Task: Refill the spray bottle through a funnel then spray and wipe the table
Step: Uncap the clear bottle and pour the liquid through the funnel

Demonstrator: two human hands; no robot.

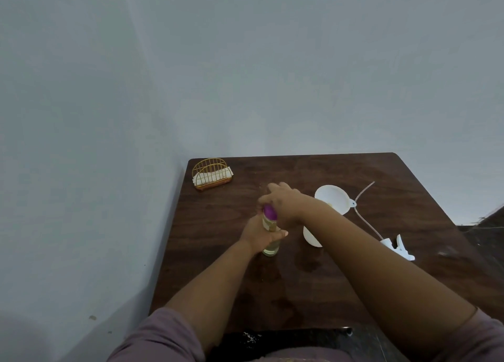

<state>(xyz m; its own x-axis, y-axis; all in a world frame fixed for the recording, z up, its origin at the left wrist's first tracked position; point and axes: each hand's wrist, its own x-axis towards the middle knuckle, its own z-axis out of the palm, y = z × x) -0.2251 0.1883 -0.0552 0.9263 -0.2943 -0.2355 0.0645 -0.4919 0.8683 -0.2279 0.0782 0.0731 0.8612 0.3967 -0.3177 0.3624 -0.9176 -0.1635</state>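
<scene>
A small clear bottle (pixel 270 248) of yellowish liquid with a purple cap (pixel 269 211) stands on the dark wooden table (pixel 313 285). My left hand (pixel 257 235) grips its body. My right hand (pixel 283 204) curls over the purple cap from above. A white funnel (pixel 331 198) sits behind my right forearm. Under that forearm a white rounded object (pixel 311 237) shows; I cannot tell what it is. The white spray trigger head (pixel 399 248) with its long dip tube (pixel 365 220) lies on the table to the right.
A gold wire napkin holder (pixel 212 174) with white napkins stands at the table's far left corner. Grey walls close in at the back and left. Wet patches (pixel 308 263) darken the wood near the bottle. A dark surface (pixel 485 230) adjoins the right edge.
</scene>
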